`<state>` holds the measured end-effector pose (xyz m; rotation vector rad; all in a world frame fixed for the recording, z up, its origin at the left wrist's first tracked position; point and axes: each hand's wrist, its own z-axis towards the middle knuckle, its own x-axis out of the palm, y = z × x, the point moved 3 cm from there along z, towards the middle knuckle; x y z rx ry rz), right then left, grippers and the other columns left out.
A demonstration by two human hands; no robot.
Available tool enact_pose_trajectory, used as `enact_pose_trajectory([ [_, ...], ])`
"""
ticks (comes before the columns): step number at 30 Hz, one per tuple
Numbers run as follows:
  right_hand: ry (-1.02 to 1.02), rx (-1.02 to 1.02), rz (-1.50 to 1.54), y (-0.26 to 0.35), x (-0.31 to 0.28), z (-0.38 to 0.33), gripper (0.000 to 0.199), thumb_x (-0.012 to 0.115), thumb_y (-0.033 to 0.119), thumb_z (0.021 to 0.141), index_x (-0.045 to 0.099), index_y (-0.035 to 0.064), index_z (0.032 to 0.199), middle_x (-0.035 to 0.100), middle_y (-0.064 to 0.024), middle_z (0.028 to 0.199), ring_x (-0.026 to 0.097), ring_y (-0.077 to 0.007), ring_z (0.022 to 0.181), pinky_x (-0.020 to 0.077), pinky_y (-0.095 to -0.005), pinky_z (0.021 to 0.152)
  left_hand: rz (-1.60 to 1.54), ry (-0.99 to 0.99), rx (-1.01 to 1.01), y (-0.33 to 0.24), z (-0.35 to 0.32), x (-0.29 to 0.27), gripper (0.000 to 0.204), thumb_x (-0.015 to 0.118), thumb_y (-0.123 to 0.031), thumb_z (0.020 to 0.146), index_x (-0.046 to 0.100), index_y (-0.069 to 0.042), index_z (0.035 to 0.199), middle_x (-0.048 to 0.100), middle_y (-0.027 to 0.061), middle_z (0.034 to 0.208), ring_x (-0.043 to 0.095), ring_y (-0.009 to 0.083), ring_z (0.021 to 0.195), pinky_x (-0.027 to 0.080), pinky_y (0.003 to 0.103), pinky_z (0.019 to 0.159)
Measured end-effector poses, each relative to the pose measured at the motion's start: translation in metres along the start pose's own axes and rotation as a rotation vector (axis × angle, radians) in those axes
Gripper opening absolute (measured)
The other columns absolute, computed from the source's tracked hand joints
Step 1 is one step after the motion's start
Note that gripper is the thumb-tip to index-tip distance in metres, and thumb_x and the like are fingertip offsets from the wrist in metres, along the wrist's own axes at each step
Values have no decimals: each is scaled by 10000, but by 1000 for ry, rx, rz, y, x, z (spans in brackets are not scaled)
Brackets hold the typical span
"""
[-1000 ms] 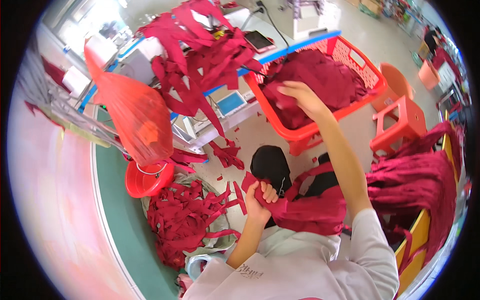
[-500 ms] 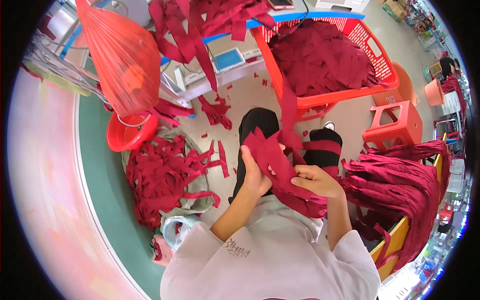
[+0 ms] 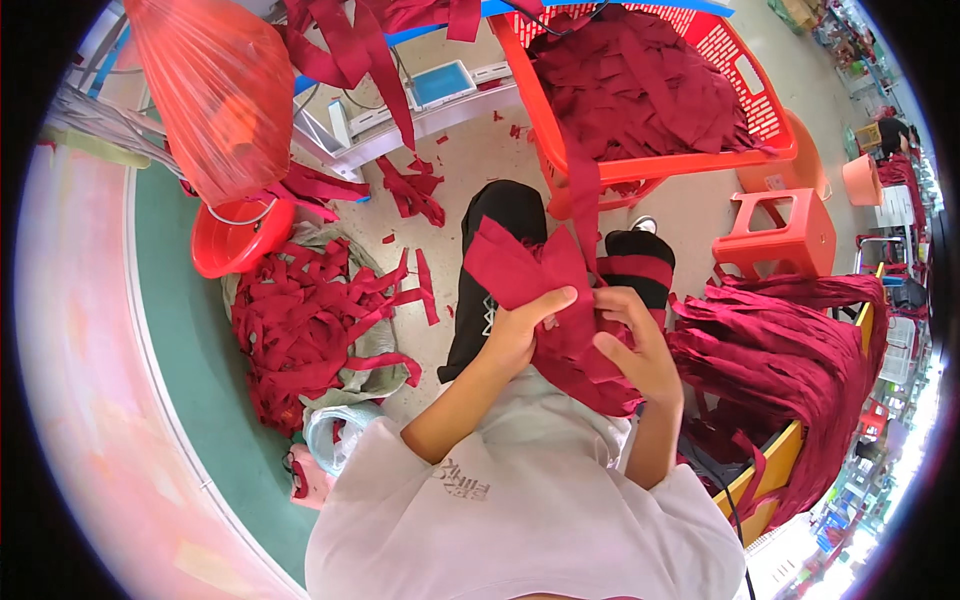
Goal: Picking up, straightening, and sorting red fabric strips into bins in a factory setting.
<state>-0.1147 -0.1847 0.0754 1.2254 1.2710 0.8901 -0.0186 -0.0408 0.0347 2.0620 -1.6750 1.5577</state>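
A bundle of dark red fabric strips [image 3: 568, 275] lies above my lap, its cut ends fanned out at the far side. My left hand [image 3: 522, 328] is closed round the bundle, thumb on top; the fingers beneath are mostly hidden. At the bundle's right edge is my right hand [image 3: 640, 345], its thumb apart from the bent fingers, which are close against the fabric. One long red strip [image 3: 583, 195] hangs from the red plastic basket [image 3: 690, 167] down to the bundle. Another red band [image 3: 638, 267] crosses my right leg.
Heaped strips fill the basket ahead. A cloth sack of loose strips [image 3: 300, 330], a red basin [image 3: 205, 250] and a hanging red bag [image 3: 215, 110] are to the left. To the right are a red stool [image 3: 780, 235] and long strips [image 3: 770, 350] draped over a yellow-edged box.
My right thumb has lifted off the fabric and the hand has opened. My left hand has shifted right, its thumb now across the strips, whose ends are more spread. The view has moved slightly.
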Motion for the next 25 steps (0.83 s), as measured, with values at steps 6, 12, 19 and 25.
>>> enact_pose_trajectory([
  [6, -174, -124, -16, 16, 13, 30, 116, 681, 5, 830, 630, -42, 923, 615, -89, 927, 590, -159, 873, 456, -255, 794, 134, -11, 76, 13, -10, -2, 105, 734, -113, 790, 656, -99, 860, 618, -25, 794, 522, 79, 676, 383, 244, 592],
  [12, -189, -206, 149, 41, 20, 39, 85, 633, -49, 833, 631, -44, 918, 643, -101, 975, 598, -151, 860, 462, -266, 800, 223, 115, 129, 13, -13, -4, 213, 714, -169, 849, 621, -46, 995, 592, -7, 887, 559, 89, 825, 455, 257, 718],
  [19, -1, -139, -8, 59, 33, 46, 271, 701, -1, 802, 605, -24, 1054, 648, -85, 978, 587, -132, 849, 459, -271, 827, 337, 313, 451, 25, -7, -14, 219, 633, -151, 896, 549, -46, 1068, 549, 13, 1037, 542, 117, 981, 455, 298, 852],
  [25, 125, -246, -129, 56, 25, 41, 491, 754, 36, 769, 568, 25, 1224, 627, -95, 1143, 592, -205, 1047, 445, -297, 909, 48, 315, 346, 17, -4, -12, 162, 620, -171, 915, 542, -80, 1024, 531, 10, 1024, 532, 114, 991, 434, 280, 892],
])
